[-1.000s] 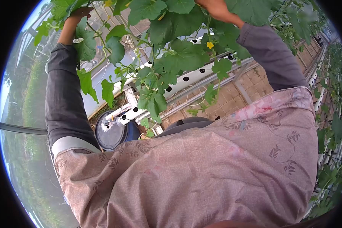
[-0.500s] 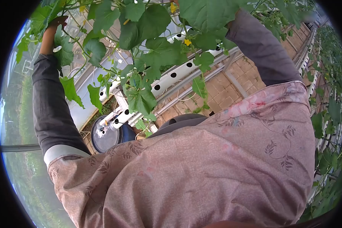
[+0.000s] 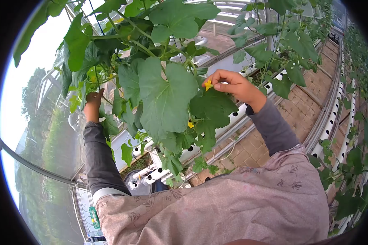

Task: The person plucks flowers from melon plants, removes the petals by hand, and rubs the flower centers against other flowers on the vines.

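My right hand [image 3: 235, 86] is closed, with thumb and forefinger pinching a small yellow flower [image 3: 208, 85] at the right side of the vine. Just below that hand hangs a broad green leaf [image 3: 212, 108]. A larger leaf [image 3: 163, 96] fills the middle between my hands. Lower down, another yellow flower [image 3: 191, 124] shows among the leaves. On the left, my left hand [image 3: 93, 103] is raised among stems and leaves, its thumb upward and its fingers bent. Foliage partly covers it, and what it holds is hidden.
White pipes with round dark holes [image 3: 326, 132] run along the brick floor [image 3: 249, 151]. A round lidded barrel [image 3: 137, 185] stands below the vine. More climbing plants [image 3: 302, 45] line the right. A curved metal rail [image 3: 41, 170] crosses in front of the left-hand clear wall.
The view has tilted up, so both hands now show lower in it. My right hand, formerly hidden by leaves, is visible with a yellow flower between its fingers. My left hand remains among the leaves.
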A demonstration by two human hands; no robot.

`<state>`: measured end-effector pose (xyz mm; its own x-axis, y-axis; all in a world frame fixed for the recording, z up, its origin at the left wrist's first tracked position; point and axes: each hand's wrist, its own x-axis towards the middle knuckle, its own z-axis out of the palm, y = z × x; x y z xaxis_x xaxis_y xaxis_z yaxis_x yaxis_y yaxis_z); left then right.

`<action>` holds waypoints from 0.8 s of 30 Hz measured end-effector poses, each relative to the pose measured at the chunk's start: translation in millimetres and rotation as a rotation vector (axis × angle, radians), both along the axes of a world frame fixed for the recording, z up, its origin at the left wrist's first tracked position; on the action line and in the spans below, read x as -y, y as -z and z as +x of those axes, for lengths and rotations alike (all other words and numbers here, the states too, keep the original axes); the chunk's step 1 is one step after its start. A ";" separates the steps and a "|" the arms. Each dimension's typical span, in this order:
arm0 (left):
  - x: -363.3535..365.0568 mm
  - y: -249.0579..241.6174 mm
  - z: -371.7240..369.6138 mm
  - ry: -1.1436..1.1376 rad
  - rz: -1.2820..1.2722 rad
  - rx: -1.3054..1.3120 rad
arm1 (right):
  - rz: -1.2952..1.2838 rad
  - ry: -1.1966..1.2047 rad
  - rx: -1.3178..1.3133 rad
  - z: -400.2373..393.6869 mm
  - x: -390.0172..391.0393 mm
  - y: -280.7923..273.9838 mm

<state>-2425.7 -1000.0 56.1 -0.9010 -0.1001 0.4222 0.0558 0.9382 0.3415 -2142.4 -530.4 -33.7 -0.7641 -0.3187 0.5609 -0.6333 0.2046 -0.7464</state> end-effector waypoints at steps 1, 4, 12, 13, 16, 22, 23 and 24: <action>-10.6 -4.4 19.3 -0.031 0.009 0.011 | -0.242 -0.060 0.009 8.3 1.4 -2.4; -28.4 -4.8 47.7 -0.022 -0.004 -0.089 | -0.477 -0.114 -0.066 11.5 15.0 -5.3; -47.9 -16.8 82.5 0.410 0.430 0.140 | -0.095 -0.126 -0.245 4.1 71.0 -10.6; -53.0 -19.2 101.4 0.449 0.471 0.062 | -0.014 -0.132 -0.267 4.9 75.7 -11.8; -83.9 -38.6 184.3 0.593 0.668 -0.110 | 0.015 -0.156 -0.338 -2.4 82.7 -0.5; -176.4 -63.0 295.2 0.928 -0.030 -0.552 | 0.083 -0.287 -0.450 -23.2 73.0 1.2; -193.5 -69.6 299.2 1.018 -0.164 -0.548 | 0.090 -0.333 -0.458 -25.7 66.4 -5.4; -213.1 -78.1 302.7 1.004 -0.166 -0.567 | 0.095 -0.380 -0.457 -26.9 61.3 -11.6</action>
